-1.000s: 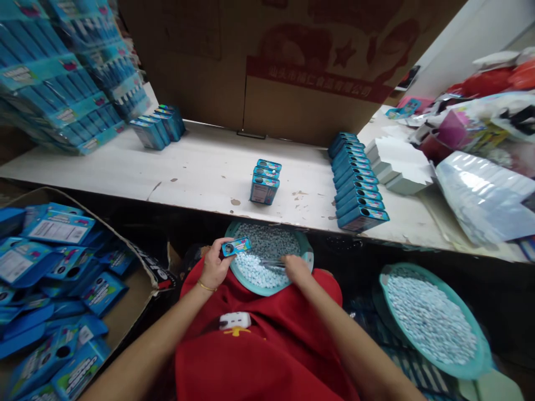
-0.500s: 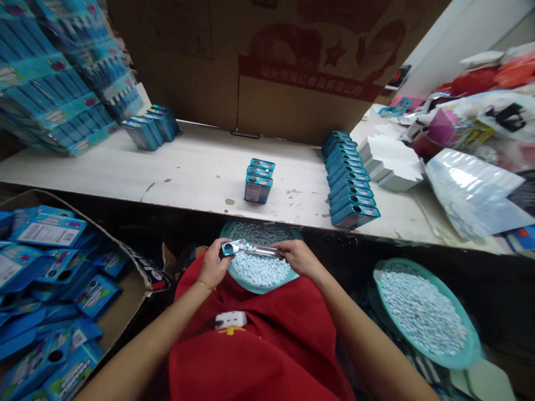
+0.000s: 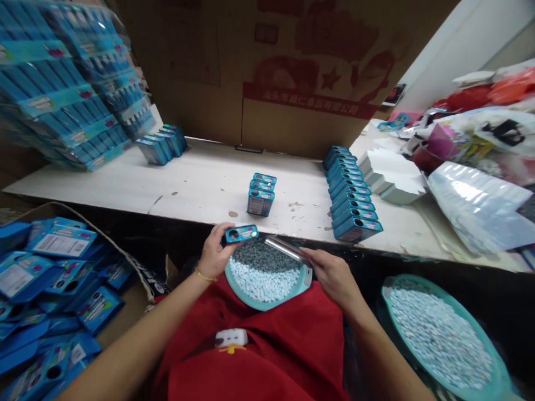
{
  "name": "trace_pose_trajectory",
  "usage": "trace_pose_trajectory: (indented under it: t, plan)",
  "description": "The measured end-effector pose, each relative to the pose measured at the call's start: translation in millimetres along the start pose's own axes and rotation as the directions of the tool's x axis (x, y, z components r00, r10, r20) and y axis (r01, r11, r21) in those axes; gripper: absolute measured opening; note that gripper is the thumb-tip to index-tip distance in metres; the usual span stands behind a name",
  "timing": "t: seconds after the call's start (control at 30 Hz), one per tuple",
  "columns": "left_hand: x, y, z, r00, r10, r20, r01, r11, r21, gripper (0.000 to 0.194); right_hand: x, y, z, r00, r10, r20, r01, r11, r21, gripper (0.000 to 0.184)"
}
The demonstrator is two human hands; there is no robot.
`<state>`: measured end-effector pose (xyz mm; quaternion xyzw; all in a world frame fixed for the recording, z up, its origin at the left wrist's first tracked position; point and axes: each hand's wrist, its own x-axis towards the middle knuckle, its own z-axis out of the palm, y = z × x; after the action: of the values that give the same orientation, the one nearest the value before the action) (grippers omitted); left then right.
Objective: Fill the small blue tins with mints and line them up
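**Holding Box and Tube at Basin of Pellets**

Gripped by one end between thumb and fingers of the left hand [image 3: 216, 250]: a blue box [image 3: 242, 234], raised at the far left rim of a teal basin [image 3: 263, 306], just short of the surface [image 3: 200, 181] edge. Turned toward the camera, with a dark round hole near the held end and a small white spot near the other.

Grasped in the right hand [image 3: 334, 275], fingers closed around the near end: a shiny metal tube [image 3: 284, 248], slanting over the basin, with far end pointed at the box, near but apart.

Heaped inside the basin, pale in front and shaded at the back: small pellets [image 3: 261, 284]. Draped below, over the lap: red cloth [image 3: 259, 362] with a white and yellow print.

Standing on the white, scuffed surface beyond: three blue boxes [image 3: 261, 201] close together in the middle, a long row [image 3: 354, 197] to the right, and a small group [image 3: 161, 146] to the left. Piled beside the row: white card [image 3: 393, 175], then clear plastic [image 3: 476, 209] and colorful bags [image 3: 489, 133].

Rising behind: a big brown carton [image 3: 292, 128] with red print. Stacked at far left: wrapped packs [image 3: 62, 106] of blue boxes.

Seen lower down: an open carton [image 3: 121, 328] of jumbled blue boxes at left, and a second teal basin [image 3: 499, 370], also full of pellets, at right.
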<state>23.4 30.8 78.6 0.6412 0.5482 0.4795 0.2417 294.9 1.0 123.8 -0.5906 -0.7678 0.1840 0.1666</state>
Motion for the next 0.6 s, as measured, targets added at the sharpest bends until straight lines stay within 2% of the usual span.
trace_pose_trajectory:
  t: [0.1,0.17,0.27,0.33,0.37,0.43,0.5,0.53,0.6]
  plan:
    - [47,-6,22.9,0.994,0.105,-0.005,-0.105,0.994,0.023,0.038,-12,25,10,0.997,0.070,-0.022,-0.066,0.988,0.142,0.034]
    - [69,-17,43.5,0.994,0.108,0.008,-0.109,0.994,0.023,0.044,-18,31,18,0.996,0.093,-0.005,-0.090,0.974,0.207,0.034]
    - [77,-35,59.8,0.999,0.003,-0.039,0.000,0.996,0.092,0.057,-22,31,30,0.996,0.073,0.048,-0.083,0.958,0.273,0.033]
    - [66,-47,45.9,0.996,0.006,-0.088,0.011,0.981,0.192,0.063,-22,33,39,0.994,0.056,0.092,-0.082,0.947,0.310,0.032]
    - [57,-54,29.1,0.993,0.036,-0.114,-0.006,0.968,0.250,0.064,-22,35,44,0.992,0.057,0.110,-0.091,0.941,0.327,0.033]
    - [31,-70,-23.6,0.981,0.039,-0.188,0.034,0.927,0.373,0.059,-21,45,56,0.987,0.084,0.138,-0.127,0.930,0.345,0.035]
    - [-7,-88,-93.7,0.943,-0.109,-0.313,0.256,0.840,0.478,0.048,-20,59,72,0.979,0.113,0.168,-0.167,0.922,0.350,0.038]
    - [-30,-97,-130.3,0.892,-0.245,-0.380,0.423,0.748,0.511,0.043,-19,66,80,0.974,0.121,0.189,-0.182,0.919,0.349,0.039]
    - [-81,-113,-194.7,0.825,-0.376,-0.422,0.561,0.636,0.529,0.040,-18,78,95,0.962,0.121,0.245,-0.203,0.915,0.349,0.040]
